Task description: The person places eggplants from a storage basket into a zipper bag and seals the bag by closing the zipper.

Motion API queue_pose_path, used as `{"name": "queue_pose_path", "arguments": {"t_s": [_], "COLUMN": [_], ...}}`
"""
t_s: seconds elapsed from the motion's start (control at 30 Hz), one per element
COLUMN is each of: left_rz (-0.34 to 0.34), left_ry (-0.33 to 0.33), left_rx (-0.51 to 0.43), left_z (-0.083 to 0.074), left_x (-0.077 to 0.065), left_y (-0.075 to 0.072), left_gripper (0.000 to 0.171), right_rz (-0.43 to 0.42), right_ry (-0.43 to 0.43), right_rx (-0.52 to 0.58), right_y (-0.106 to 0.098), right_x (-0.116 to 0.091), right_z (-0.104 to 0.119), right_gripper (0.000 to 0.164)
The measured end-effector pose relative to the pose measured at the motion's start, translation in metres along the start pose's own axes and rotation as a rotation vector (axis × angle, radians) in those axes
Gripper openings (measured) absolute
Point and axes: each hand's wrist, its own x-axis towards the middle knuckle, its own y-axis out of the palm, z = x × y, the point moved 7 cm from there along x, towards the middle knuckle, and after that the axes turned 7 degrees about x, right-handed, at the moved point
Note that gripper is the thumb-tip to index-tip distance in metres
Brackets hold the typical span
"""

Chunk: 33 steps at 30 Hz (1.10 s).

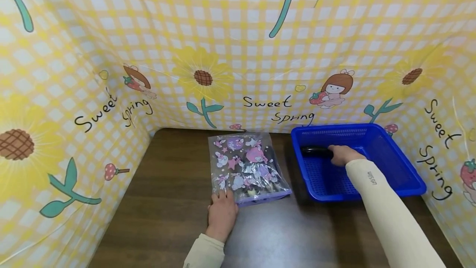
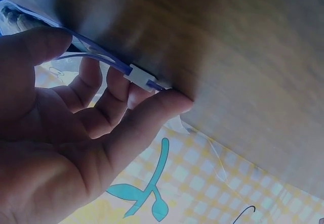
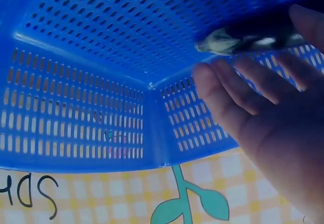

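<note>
A clear zip bag [image 1: 238, 164] printed with pink and purple cartoon figures lies flat on the table, its purple zip edge towards me. My left hand [image 1: 223, 214] holds this edge at the near left corner. In the left wrist view, the white zip slider [image 2: 140, 76] sits beside my fingertips. Something dark shows through the bag, its kind unclear. Inside the blue basket [image 1: 394, 189], my right hand [image 1: 343, 155] grips one end of a dark, glossy eggplant [image 1: 314, 151]. The right wrist view shows its pale green stem end [image 3: 217, 42] pointing away from my hand.
The basket has slotted walls and stands at the right of the brown wooden table [image 1: 167, 185]. Yellow checked cloth [image 1: 238, 53] with sunflowers hangs behind the table and along both sides, close to the basket's far rim.
</note>
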Motion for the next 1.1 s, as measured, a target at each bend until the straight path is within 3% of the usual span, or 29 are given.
{"name": "queue_pose_path", "arguments": {"t_s": [0.27,0.47,0.7,0.9,1.1], "left_rz": [0.021,0.034,0.011,-0.012,-0.028], "left_ry": [0.002,-0.001,0.003,0.008,0.006], "left_rx": [-0.009,-0.009,0.010,0.005,0.000], "left_z": [-0.002,-0.001,-0.001,-0.001,0.000], "left_x": [0.001,0.000,-0.001,-0.002,-0.001], "left_y": [0.001,0.000,-0.001,0.000,-0.002], "left_gripper": [0.037,0.038,0.042,0.036,0.036], "right_rz": [-0.069,-0.025,0.091,0.119,0.084], "right_ry": [0.002,0.001,0.029,0.017,-0.012], "right_rx": [-0.002,-0.023,0.012,0.024,-0.004], "right_y": [0.003,0.011,0.023,0.025,0.013], "right_x": [0.007,0.008,0.005,0.009,-0.009], "right_z": [0.000,0.006,0.015,0.020,0.043], "right_gripper": [0.053,0.056,0.012,0.017,0.022]}}
